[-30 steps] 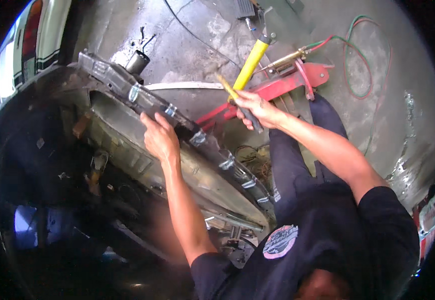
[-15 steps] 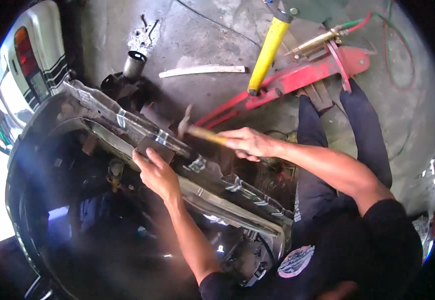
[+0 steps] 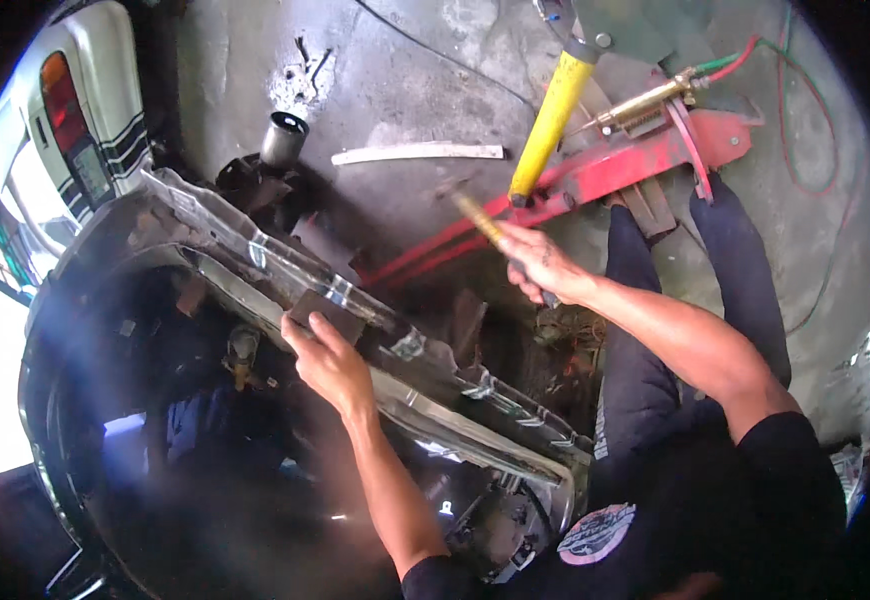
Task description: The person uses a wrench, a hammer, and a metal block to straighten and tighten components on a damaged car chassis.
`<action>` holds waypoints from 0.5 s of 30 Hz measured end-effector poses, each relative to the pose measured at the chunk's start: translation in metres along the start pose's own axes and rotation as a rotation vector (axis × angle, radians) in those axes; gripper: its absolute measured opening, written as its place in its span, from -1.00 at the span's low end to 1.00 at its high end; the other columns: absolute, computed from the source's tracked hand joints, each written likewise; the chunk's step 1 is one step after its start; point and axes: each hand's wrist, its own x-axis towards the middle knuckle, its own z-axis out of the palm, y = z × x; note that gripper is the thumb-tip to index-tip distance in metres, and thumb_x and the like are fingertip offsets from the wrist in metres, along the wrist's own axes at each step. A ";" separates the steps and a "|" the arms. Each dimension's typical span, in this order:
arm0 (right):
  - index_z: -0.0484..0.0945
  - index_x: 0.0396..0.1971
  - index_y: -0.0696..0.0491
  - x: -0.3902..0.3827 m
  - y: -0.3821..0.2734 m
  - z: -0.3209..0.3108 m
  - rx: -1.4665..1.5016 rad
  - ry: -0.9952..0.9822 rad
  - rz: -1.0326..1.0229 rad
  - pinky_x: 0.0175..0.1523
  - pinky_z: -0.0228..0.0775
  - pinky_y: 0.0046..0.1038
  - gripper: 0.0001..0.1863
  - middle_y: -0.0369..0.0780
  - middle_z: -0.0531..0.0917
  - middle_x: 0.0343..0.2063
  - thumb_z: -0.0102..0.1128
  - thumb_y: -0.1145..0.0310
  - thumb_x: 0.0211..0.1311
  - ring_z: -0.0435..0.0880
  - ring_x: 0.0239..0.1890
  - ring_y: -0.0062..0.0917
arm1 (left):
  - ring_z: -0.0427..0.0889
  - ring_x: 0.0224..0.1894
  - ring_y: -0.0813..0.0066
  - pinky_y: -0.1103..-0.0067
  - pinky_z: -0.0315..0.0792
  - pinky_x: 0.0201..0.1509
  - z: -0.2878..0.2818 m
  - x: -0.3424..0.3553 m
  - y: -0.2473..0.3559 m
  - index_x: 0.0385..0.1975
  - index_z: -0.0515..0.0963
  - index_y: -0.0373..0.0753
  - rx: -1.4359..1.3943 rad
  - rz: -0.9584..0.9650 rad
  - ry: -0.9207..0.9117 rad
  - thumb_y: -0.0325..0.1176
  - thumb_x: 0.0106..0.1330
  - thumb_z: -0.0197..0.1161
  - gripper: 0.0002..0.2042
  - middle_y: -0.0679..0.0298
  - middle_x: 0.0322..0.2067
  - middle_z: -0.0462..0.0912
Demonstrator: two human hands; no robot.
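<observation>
My right hand (image 3: 537,265) is closed around the yellowish handle of a hammer (image 3: 478,216), raised clear of the car. The hammer's head is smeared by motion. A flat, dark rectangular block (image 3: 333,312) lies in the grip of my left hand (image 3: 331,362), fingertips on its near edge. It rests against the inner side of a long, bent metal body panel (image 3: 285,262) that runs slantwise across the car's opening. Worn paint and bare shiny patches show along that panel. What lies under the block is hidden.
A red floor jack (image 3: 615,162) with a yellow handle (image 3: 553,125) stands on the concrete beyond my legs. A brass torch (image 3: 645,112) with red and green hoses lies across it. Farther left are a pale strip (image 3: 420,152), a metal cylinder (image 3: 283,140) and a white vehicle (image 3: 100,80).
My right hand has drawn the hammer up and to the right, away from the panel and block. My left hand keeps the block on the panel. The whole view has shifted slightly.
</observation>
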 end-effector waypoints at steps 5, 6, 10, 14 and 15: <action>0.14 0.46 -0.27 0.004 0.002 0.042 0.027 -0.070 0.056 -0.70 0.24 -0.63 -0.44 -0.41 0.36 -0.68 -0.12 0.00 0.55 0.27 -0.79 -0.75 | 0.66 -0.28 -0.26 0.08 0.45 -0.28 0.004 0.001 -0.005 0.24 0.32 -0.36 0.067 0.009 0.011 -0.19 0.50 0.03 -0.55 -0.25 -0.38 0.66; 0.11 0.48 -0.23 0.007 0.002 0.040 -0.020 -0.165 0.040 -0.70 0.24 -0.63 -0.41 -0.40 0.36 -0.68 -0.11 -0.01 0.54 0.27 -0.79 -0.75 | 0.66 -0.28 -0.27 0.08 0.44 -0.27 0.003 0.001 -0.008 0.24 0.32 -0.35 0.059 -0.004 0.003 -0.19 0.50 0.03 -0.55 -0.26 -0.37 0.66; -0.02 0.52 -0.17 0.009 0.005 0.026 -0.054 -0.143 0.014 -0.73 0.25 -0.60 -0.34 -0.36 0.38 -0.64 -0.15 -0.01 0.55 0.33 -0.79 -0.72 | 0.63 -0.08 -0.27 0.14 0.47 -0.09 -0.004 0.005 0.002 0.20 0.34 -0.43 0.015 -0.093 -0.065 -0.18 0.51 0.03 -0.54 -0.31 -0.16 0.63; 0.00 0.51 -0.24 0.028 0.005 0.039 0.159 0.056 0.025 -0.72 0.24 -0.60 -0.39 -0.39 0.37 -0.64 -0.16 0.00 0.56 0.30 -0.79 -0.73 | 0.66 -0.11 -0.20 0.17 0.48 -0.08 0.000 0.010 0.010 0.20 0.36 -0.43 -0.007 -0.093 -0.012 -0.18 0.51 0.03 -0.55 -0.27 -0.17 0.65; 0.00 0.51 -0.24 0.021 -0.006 0.055 0.159 0.055 0.027 -0.72 0.24 -0.60 -0.39 -0.39 0.37 -0.64 -0.16 0.00 0.56 0.30 -0.79 -0.73 | 0.68 -0.14 -0.16 0.18 0.48 -0.10 0.001 0.011 0.005 0.20 0.36 -0.44 -0.053 -0.134 -0.036 -0.19 0.50 0.04 -0.55 -0.24 -0.19 0.67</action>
